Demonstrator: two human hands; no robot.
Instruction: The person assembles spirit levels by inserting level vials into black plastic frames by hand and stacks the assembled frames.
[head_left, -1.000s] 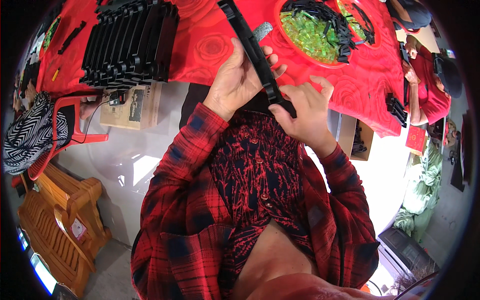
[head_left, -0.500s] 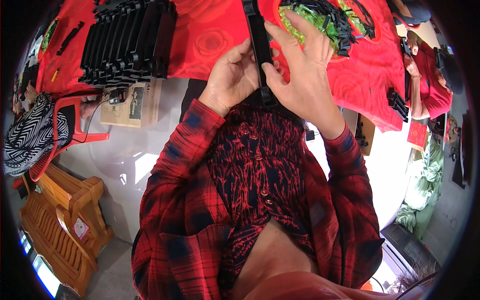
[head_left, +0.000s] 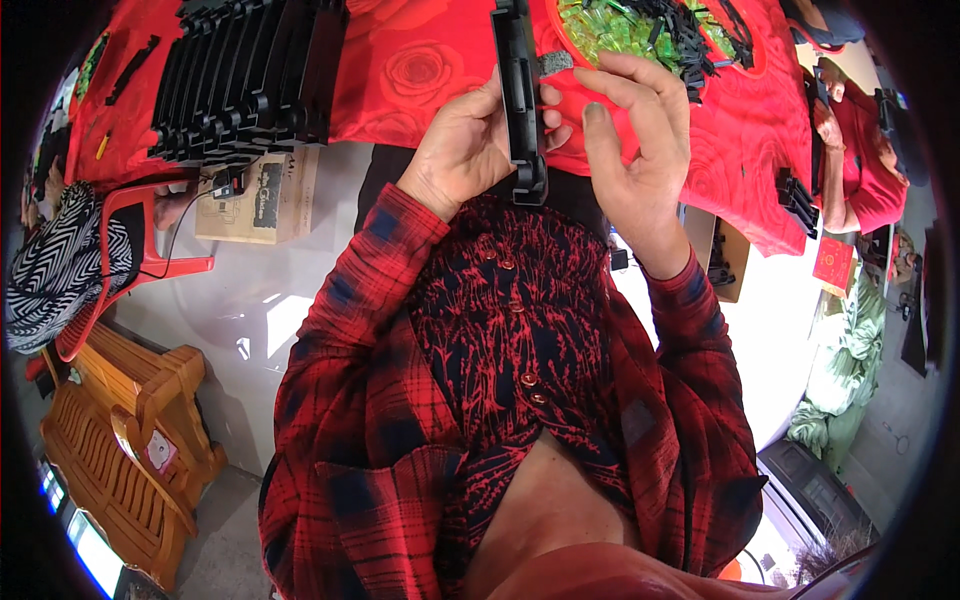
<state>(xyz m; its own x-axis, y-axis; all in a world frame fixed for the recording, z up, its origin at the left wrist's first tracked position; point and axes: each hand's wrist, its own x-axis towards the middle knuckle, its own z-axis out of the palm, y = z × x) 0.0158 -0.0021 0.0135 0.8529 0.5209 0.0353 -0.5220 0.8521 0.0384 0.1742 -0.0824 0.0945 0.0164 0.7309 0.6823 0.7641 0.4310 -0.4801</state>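
My left hand (head_left: 468, 145) is wrapped round a long black plastic strip-shaped part (head_left: 520, 110), its fingertips showing past the right side. The part stands lengthwise in front of me, its near end above my lap. Just to its right, my right hand (head_left: 645, 150) hovers with thumb and fingers apart and nothing between them. Beyond that hand, a basin (head_left: 556, 22) with a red rim holds green-yellow translucent pieces (head_left: 620, 35) and small black pieces (head_left: 690, 50). A small grey speckled piece (head_left: 555, 63) lies by the basin's near edge.
On the left of the red-covered table (head_left: 410, 75) stands a stack of similar black parts (head_left: 250, 80). A cardboard box (head_left: 262, 205) and a red chair (head_left: 150, 225) are below it. At the right, a co-worker in red (head_left: 870, 150) sits near more black parts (head_left: 797, 203).
My right hand has come off the black part and moved right, fingers spreading. The part has turned in my left hand, so more of its hollow side shows.
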